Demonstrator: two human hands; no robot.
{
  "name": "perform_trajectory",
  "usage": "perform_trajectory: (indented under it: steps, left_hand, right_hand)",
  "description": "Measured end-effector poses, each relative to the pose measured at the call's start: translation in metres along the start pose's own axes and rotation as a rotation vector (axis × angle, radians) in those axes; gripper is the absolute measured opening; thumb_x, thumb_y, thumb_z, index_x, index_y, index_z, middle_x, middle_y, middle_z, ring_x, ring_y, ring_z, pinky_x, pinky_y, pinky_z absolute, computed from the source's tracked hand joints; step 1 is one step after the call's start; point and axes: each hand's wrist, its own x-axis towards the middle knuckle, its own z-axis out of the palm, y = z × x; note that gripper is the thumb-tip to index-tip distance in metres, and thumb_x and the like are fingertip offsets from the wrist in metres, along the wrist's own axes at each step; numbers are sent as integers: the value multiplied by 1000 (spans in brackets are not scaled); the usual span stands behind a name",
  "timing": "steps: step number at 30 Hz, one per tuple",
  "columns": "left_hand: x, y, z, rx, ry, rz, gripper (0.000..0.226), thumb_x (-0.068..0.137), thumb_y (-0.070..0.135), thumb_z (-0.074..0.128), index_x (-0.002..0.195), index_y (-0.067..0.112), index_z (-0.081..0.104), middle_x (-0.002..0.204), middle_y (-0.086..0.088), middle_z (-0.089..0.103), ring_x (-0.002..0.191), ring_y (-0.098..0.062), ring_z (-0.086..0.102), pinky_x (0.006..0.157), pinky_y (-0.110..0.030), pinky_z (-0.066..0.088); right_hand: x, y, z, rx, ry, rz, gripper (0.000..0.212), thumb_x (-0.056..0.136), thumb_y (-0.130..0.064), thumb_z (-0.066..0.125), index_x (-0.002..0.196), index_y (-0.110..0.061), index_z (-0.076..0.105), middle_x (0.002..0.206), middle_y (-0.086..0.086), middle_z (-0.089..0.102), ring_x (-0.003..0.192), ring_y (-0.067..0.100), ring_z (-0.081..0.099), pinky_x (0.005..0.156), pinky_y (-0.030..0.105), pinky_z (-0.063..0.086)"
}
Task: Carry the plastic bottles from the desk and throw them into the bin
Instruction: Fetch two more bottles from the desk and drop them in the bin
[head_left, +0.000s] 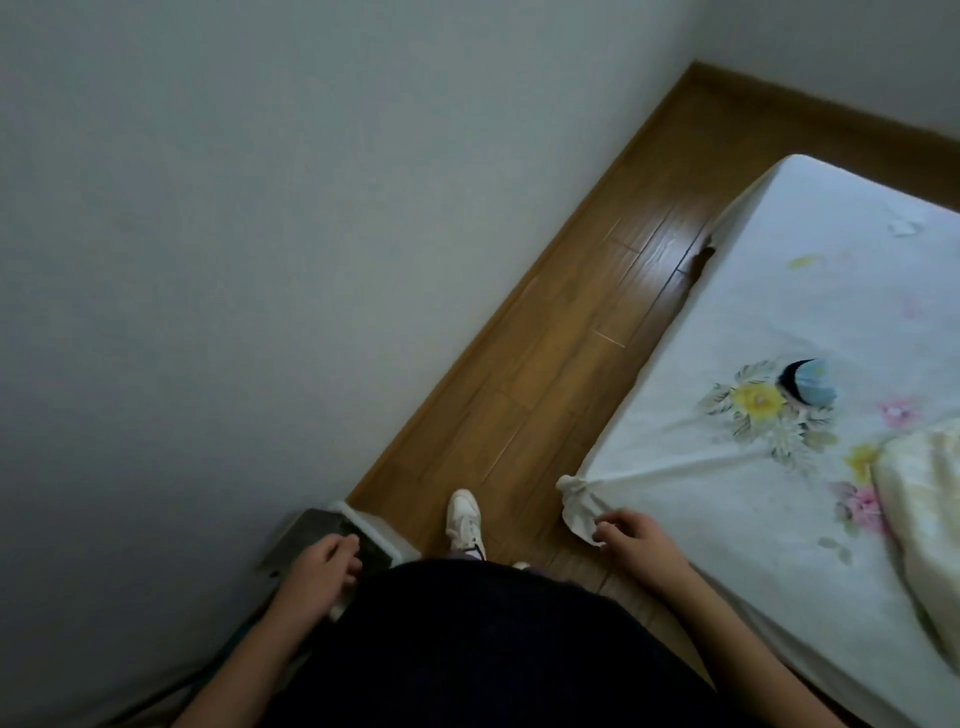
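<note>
No plastic bottle shows in the head view. A small white-rimmed bin (370, 525) with a dark grey inside stands on the floor against the wall at the lower left. My left hand (322, 569) hangs just over its near edge, fingers loosely bent, with nothing in it. My right hand (636, 540) is lowered at the corner of the bed, fingers loose and apart, and it holds nothing. It is close to the knotted sheet corner (576, 501) but I cannot tell if it touches it. My dark top hides the bin's near side.
A bed with a white floral sheet (753, 322) fills the right side. On it lie a blue and black object (810, 388) and a cream blanket (924, 499). A narrow strip of wooden floor (576, 332) runs between bed and grey wall (234, 234). My white shoe (465, 519) is on it.
</note>
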Motion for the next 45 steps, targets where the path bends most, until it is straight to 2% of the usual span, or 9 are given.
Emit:
perform_trajectory:
  steps: [3,6,11,17,25,31,38,42,45]
  left_hand:
    - [28,34,-2,-21,21,0,25,103,25,50,89,14,67,86,-12,73,68,-25,65,59,-31,45]
    - [63,78,-4,-8,-1,22,24,103,22,49,90,12,67,88,-14,73,69,-24,63,58,-30,44]
    - [135,165,-6,61,-54,95,24,102,24,52,88,13,68,85,-9,74,75,-30,69,70,-37,50]
    - [219,300,8,151,-195,202,25,102,17,52,83,10,66,89,-19,73,66,-28,63,63,-32,44]
    - [301,497,51,320,-336,408,25,103,27,50,91,14,68,92,-7,73,82,-29,71,69,-35,49]
    - [350,603,87,378,-355,414,25,103,29,49,96,14,67,94,-6,72,84,-26,69,72,-35,49]
    - [392,692,112,330,-255,281,26,102,26,51,90,10,67,90,-14,72,71,-24,65,63,-32,45]
    - [417,739,126,294,-221,243,24,101,22,53,88,8,68,86,-16,73,65,-24,64,62,-32,45]
    - [442,775,138,270,-200,203,26,101,22,52,86,8,68,80,-14,73,62,-25,63,63,-34,45]
  right_hand:
    - [20,-11,-16,59,12,10,9,95,-24,58,96,-26,66,95,3,73,88,19,70,85,38,57]
    - [42,-26,-33,108,69,24,11,98,-20,55,99,-20,66,92,3,74,84,19,71,82,35,57]
    - [90,-53,-68,207,158,88,11,98,-20,55,99,-20,65,93,2,74,83,16,70,71,26,53]
    - [139,-74,-107,329,304,240,9,95,-18,57,93,-19,66,89,4,74,80,19,69,69,29,51]
    - [192,-89,-164,501,428,398,8,91,-17,59,93,-15,67,86,6,75,74,20,68,69,32,50]
    - [268,-102,-239,547,445,446,11,91,-17,60,94,-13,69,85,6,74,72,18,66,70,36,49]
    - [383,-184,-386,398,367,312,12,92,-18,58,98,-13,68,91,5,73,81,18,68,71,31,51]
    - [446,-243,-465,290,336,196,18,92,-28,57,104,-17,67,95,0,72,88,17,69,84,38,57]
    - [491,-280,-515,255,345,117,18,94,-31,57,107,-23,66,100,-4,70,94,14,67,84,32,56]
